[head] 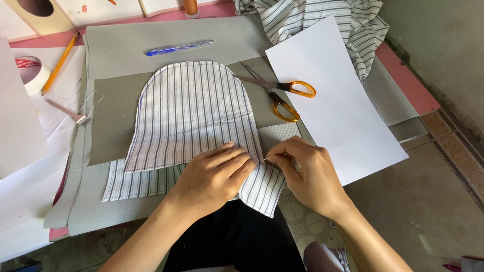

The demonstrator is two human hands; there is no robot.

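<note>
Two bare hands are seen low in the head view, pressed together over a rounded piece of striped fabric [194, 113] that is laid on grey cloth [126, 45]. The left hand [214, 179] is laid flat on the fabric's lower right edge, fingers curled and pinching the cloth down. The right hand [305, 174] is closed narrowly, thumb and forefinger nipped on a thin needle [264, 160] whose tip is met by the left fingertips at the seam – whether thread is carried cannot be told. The fabric's near corner is folded over the table edge, and a second striped layer [136, 184] is seen beneath it.

Orange-handled scissors [282, 93] are left open just beside the fabric's right curve, partly tucked under a white paper sheet [333, 100]. A blue pen [179, 48] is laid above the fabric's top. More striped cloth [322, 17] is bunched at the far right corner.

At the left, a roll of white tape [30, 73] – round, with a red-printed inner band – is set beside a yellow pencil [60, 61]; a small metal tool [68, 112] with thread is placed nearby. A thread spool [190, 7] is stood at the top edge
</note>
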